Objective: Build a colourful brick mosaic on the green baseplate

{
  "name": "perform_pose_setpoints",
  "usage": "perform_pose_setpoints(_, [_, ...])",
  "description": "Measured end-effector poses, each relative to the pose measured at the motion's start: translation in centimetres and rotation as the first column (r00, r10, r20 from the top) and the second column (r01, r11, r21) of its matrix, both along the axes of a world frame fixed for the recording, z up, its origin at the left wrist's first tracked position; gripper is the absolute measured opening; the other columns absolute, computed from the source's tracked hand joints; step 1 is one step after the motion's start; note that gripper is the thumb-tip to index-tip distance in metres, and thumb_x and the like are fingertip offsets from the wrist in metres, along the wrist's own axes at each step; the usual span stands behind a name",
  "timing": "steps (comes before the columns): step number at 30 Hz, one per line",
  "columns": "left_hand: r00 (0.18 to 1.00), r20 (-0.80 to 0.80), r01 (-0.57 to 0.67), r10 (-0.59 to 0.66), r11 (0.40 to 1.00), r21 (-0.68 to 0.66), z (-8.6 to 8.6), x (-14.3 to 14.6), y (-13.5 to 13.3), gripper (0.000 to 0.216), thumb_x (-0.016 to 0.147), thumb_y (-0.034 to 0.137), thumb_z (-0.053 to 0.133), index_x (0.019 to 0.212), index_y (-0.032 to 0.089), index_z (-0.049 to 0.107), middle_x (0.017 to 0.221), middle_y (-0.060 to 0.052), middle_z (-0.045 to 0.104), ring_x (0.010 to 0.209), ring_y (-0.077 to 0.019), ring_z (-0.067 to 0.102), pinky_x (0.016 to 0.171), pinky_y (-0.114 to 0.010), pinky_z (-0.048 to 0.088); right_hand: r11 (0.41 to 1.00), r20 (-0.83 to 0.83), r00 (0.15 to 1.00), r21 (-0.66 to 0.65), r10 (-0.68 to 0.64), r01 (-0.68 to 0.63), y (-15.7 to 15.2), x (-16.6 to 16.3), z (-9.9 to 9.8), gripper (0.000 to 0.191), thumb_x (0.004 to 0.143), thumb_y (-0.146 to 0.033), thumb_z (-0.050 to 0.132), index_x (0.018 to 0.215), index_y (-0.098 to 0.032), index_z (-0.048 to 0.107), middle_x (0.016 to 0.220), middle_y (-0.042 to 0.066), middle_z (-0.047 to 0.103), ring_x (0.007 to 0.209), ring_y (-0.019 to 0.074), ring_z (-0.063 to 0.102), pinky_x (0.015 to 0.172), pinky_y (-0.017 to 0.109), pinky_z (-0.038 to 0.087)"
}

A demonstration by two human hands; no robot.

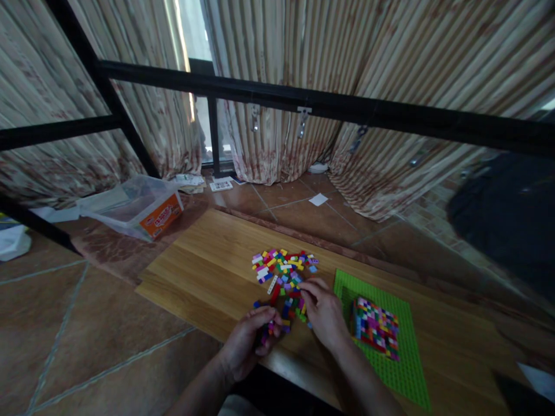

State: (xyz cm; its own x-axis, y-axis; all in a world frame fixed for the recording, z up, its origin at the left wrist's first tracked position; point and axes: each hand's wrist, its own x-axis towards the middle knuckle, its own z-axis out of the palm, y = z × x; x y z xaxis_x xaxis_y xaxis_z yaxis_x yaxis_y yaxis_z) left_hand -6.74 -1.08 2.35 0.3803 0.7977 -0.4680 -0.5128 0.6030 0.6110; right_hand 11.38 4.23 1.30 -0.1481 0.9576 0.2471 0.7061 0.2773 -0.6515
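Both hands work at the near end of a loose pile of bricks [284, 271] on the wooden table [203, 271]. On the floor, well to the left, a clear plastic box [134, 211] lies tilted. From the table's left edge, bare wood stretches open as far as the pile.

The left hand [249, 341] comes in over the near edge with its wrist low. Its fingers are curled tight around a small cluster of bricks [269, 331], with the thumb on top. The pile's long axis runs from the far side of the table towards the person, thinning as it nears the hands.

The right hand [323, 312] lies palm down with its knuckles raised and its fingertips bent into the near bricks. I cannot tell whether it pinches one.

Just right of it is a green baseplate [401, 375], whose long axis slants from far left to near right. On its left half stands a squarish multicoloured block [376, 326], close to the right wrist. Bare wood continues to the right beyond the plate.
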Motion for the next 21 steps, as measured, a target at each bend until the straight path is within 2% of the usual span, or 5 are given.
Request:
perform_pose_setpoints(2, [1.000, -0.007, -0.002, 0.002, 1.000, -0.009, -0.1, 0.0, 0.0, 0.024, 0.078, 0.035, 0.059, 0.074, 0.012, 0.060, 0.057, 0.001, 0.050, 0.038, -0.0012, 0.033, 0.037, -0.017, 0.010, 1.000, -0.018, 1.000, 0.012, -0.011, 0.011, 0.0, 0.5, 0.4, 0.024, 0.084, -0.020, 0.044, 0.093, -0.021, 0.066, 0.097, 0.005, 0.063, 0.088, 0.0171, 0.060, 0.080, 0.030, 0.047])
perform_pose_setpoints(6, [1.000, -0.008, 0.000, 0.000, 1.000, -0.027, -0.4, 0.0, -0.1, 0.023, 0.077, 0.035, 0.060, 0.075, 0.013, 0.059, 0.055, 0.002, 0.049, 0.038, -0.0012, 0.032, 0.037, -0.016, 0.009, 0.989, 0.033, 0.989, 0.020, -0.145, 0.145, 1.4, 1.6, 0.8, 0.024, 0.083, -0.022, 0.044, 0.091, -0.019, 0.067, 0.093, 0.006, 0.065, 0.085, 0.0182, 0.060, 0.079, 0.032, 0.047])
perform_pose_setpoints(11, [0.999, -0.032, 0.001, -0.003, 0.999, -0.044, -0.3, 0.1, -0.1, 0.025, 0.076, 0.038, 0.060, 0.075, 0.013, 0.059, 0.052, 0.003, 0.047, 0.037, -0.0013, 0.030, 0.037, -0.016, 0.008, 0.987, 0.135, 0.979, -0.028, -0.152, 0.157, 3.1, 1.8, 0.4, 0.025, 0.082, -0.020, 0.045, 0.096, -0.018, 0.065, 0.096, 0.007, 0.065, 0.087, 0.0183, 0.060, 0.081, 0.031, 0.046])
perform_pose_setpoints(15, [0.999, -0.035, -0.004, 0.002, 0.999, -0.050, 0.0, 0.2, -0.1, 0.028, 0.075, 0.041, 0.061, 0.072, 0.014, 0.056, 0.051, 0.004, 0.046, 0.036, -0.0008, 0.028, 0.037, -0.016, 0.007, 0.968, 0.219, 0.944, 0.018, -0.247, 0.249, 4.0, 2.1, -0.1, 0.028, 0.081, -0.018, 0.046, 0.102, -0.016, 0.063, 0.099, 0.009, 0.064, 0.094, 0.0216, 0.057, 0.086, 0.035, 0.043])
perform_pose_setpoints(21, [0.999, -0.035, -0.013, 0.012, 1.000, -0.029, -0.2, 0.1, -0.4, 0.028, 0.077, 0.041, 0.059, 0.071, 0.014, 0.054, 0.051, 0.004, 0.047, 0.035, -0.0007, 0.027, 0.036, -0.017, 0.007, 0.994, 0.163, 0.983, -0.042, -0.090, 0.098, 2.9, 1.7, -0.4, 0.028, 0.081, -0.015, 0.044, 0.099, -0.019, 0.065, 0.099, 0.006, 0.065, 0.097, 0.0193, 0.058, 0.090, 0.033, 0.042])
